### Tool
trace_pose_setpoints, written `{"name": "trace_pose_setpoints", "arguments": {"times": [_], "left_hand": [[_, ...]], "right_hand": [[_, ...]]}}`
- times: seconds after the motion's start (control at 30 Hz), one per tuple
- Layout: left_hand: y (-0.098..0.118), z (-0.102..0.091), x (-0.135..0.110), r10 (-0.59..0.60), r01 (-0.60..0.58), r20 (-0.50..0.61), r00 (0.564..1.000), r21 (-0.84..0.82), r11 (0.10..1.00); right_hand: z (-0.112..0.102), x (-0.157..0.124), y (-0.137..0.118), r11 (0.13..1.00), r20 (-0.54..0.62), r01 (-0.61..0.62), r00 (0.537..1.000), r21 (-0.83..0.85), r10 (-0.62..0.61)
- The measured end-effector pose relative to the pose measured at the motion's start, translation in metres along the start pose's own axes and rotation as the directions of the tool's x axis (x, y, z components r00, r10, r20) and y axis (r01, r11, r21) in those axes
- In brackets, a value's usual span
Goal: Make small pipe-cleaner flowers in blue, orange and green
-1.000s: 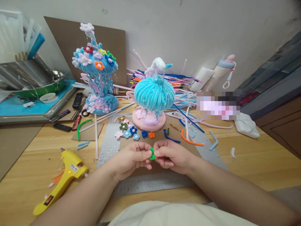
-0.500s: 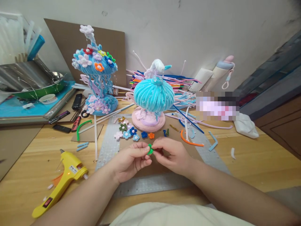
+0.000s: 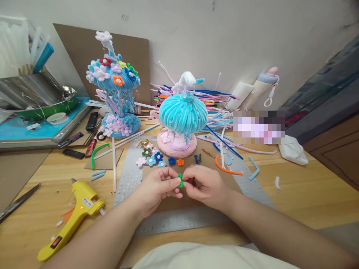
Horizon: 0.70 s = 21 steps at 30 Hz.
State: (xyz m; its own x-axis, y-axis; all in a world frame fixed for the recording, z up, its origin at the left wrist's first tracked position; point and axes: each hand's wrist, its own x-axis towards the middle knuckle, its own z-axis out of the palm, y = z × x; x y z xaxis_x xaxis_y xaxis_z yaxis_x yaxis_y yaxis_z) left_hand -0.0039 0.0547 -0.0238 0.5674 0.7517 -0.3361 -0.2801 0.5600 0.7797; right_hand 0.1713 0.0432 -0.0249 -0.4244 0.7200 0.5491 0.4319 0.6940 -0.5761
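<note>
Over the cardboard sheet (image 3: pixel 179 205), a small green pipe-cleaner flower (image 3: pixel 181 181) is pinched between both hands. The thumb and fingers of my left hand (image 3: pixel 158 188) close on its left side. My right hand (image 3: pixel 206 186) pinches its right edge with thumb and forefinger. Just beyond lie a blue flower (image 3: pixel 172 161), an orange flower (image 3: pixel 180 162) and a cluster of light blue, pink and olive flowers (image 3: pixel 151 160). Behind them a turquoise domed pipe-cleaner lamp (image 3: pixel 183 114) stands on a pink round base (image 3: pixel 164 145).
At left lie a yellow glue gun (image 3: pixel 84 201) and scissors (image 3: pixel 21 201). A flower-covered blue lamp (image 3: pixel 117 80) stands at back left. Bundled pipe cleaners (image 3: pixel 221 116) lie behind the turquoise lamp. An orange pipe-cleaner piece (image 3: pixel 228 170) and a white lumpy block (image 3: pixel 293 150) are at right.
The green flower has turned slightly between my fingers, showing more of its petals. Both hands stay nearly in place. The scissors at the left have come into view.
</note>
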Motion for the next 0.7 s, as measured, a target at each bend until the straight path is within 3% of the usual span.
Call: {"name": "trace_pose_setpoints", "arguments": {"times": [0.27,0.47,0.7], "left_hand": [[0.001,0.003,0.000,0.068,-0.065,-0.042,0.997,0.084,0.994],[0.003,0.007,-0.001,0.150,-0.149,-0.128,0.980,0.015,0.989],[0.000,0.007,0.000,0.128,-0.121,-0.127,0.984,0.065,0.991]], "right_hand": [[0.003,-0.001,0.000,0.985,0.043,-0.139,0.990,0.104,0.136],[0.006,-0.004,-0.001,0.844,0.137,-0.409,0.912,0.347,0.386],[0.011,-0.004,0.000,0.850,0.158,-0.433,0.901,0.301,0.403]]}}
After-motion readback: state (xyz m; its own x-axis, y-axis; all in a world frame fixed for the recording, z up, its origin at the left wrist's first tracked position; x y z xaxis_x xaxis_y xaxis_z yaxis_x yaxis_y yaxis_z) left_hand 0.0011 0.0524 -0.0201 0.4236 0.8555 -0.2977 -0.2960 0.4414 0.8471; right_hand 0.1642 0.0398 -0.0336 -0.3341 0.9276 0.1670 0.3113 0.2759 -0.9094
